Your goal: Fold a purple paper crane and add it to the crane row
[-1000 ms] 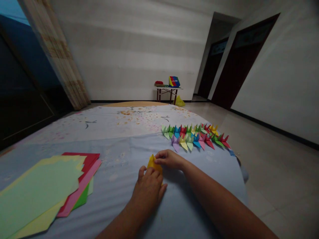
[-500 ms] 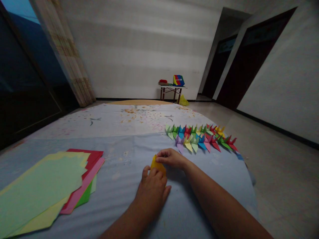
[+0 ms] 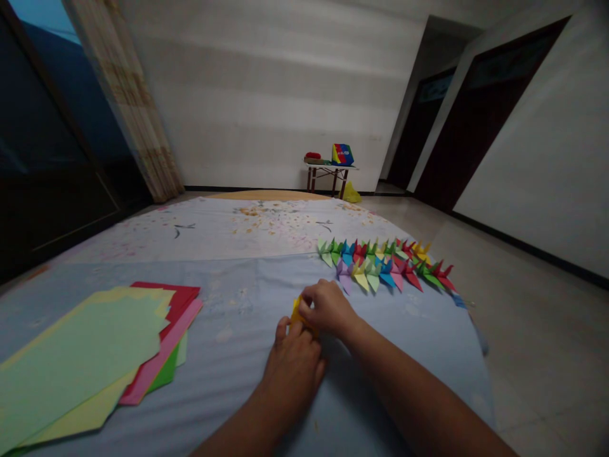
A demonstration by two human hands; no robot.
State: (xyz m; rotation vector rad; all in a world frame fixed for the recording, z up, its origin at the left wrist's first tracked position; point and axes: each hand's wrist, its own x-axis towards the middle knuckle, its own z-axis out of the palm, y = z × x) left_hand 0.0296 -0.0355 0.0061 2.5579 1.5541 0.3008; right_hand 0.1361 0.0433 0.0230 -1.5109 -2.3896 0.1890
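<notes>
A small piece of folded yellow paper (image 3: 295, 310) lies on the cloth-covered table, mostly covered by my hands. My left hand (image 3: 297, 362) rests over its near part, fingers bent and pressing it down on the cloth. From the right, my right hand (image 3: 328, 308) pinches the paper's upper edge between thumb and fingers. Beyond my right hand stand rows of folded paper cranes (image 3: 373, 273) in many colours. On the left, a stack of coloured paper sheets (image 3: 90, 349) is spread out, pale green on top.
The light blue tablecloth (image 3: 238, 355) runs to a rounded edge on the right. Past the table, a small stand (image 3: 330, 167) against the wall holds a colourful box (image 3: 342, 154) and a red object (image 3: 313, 155). A yellow bag (image 3: 351, 193) lies on the floor.
My right hand has shifted slightly down and curled more over the yellow paper, covering more of it. My left hand stays on the paper, and the view has moved a little.
</notes>
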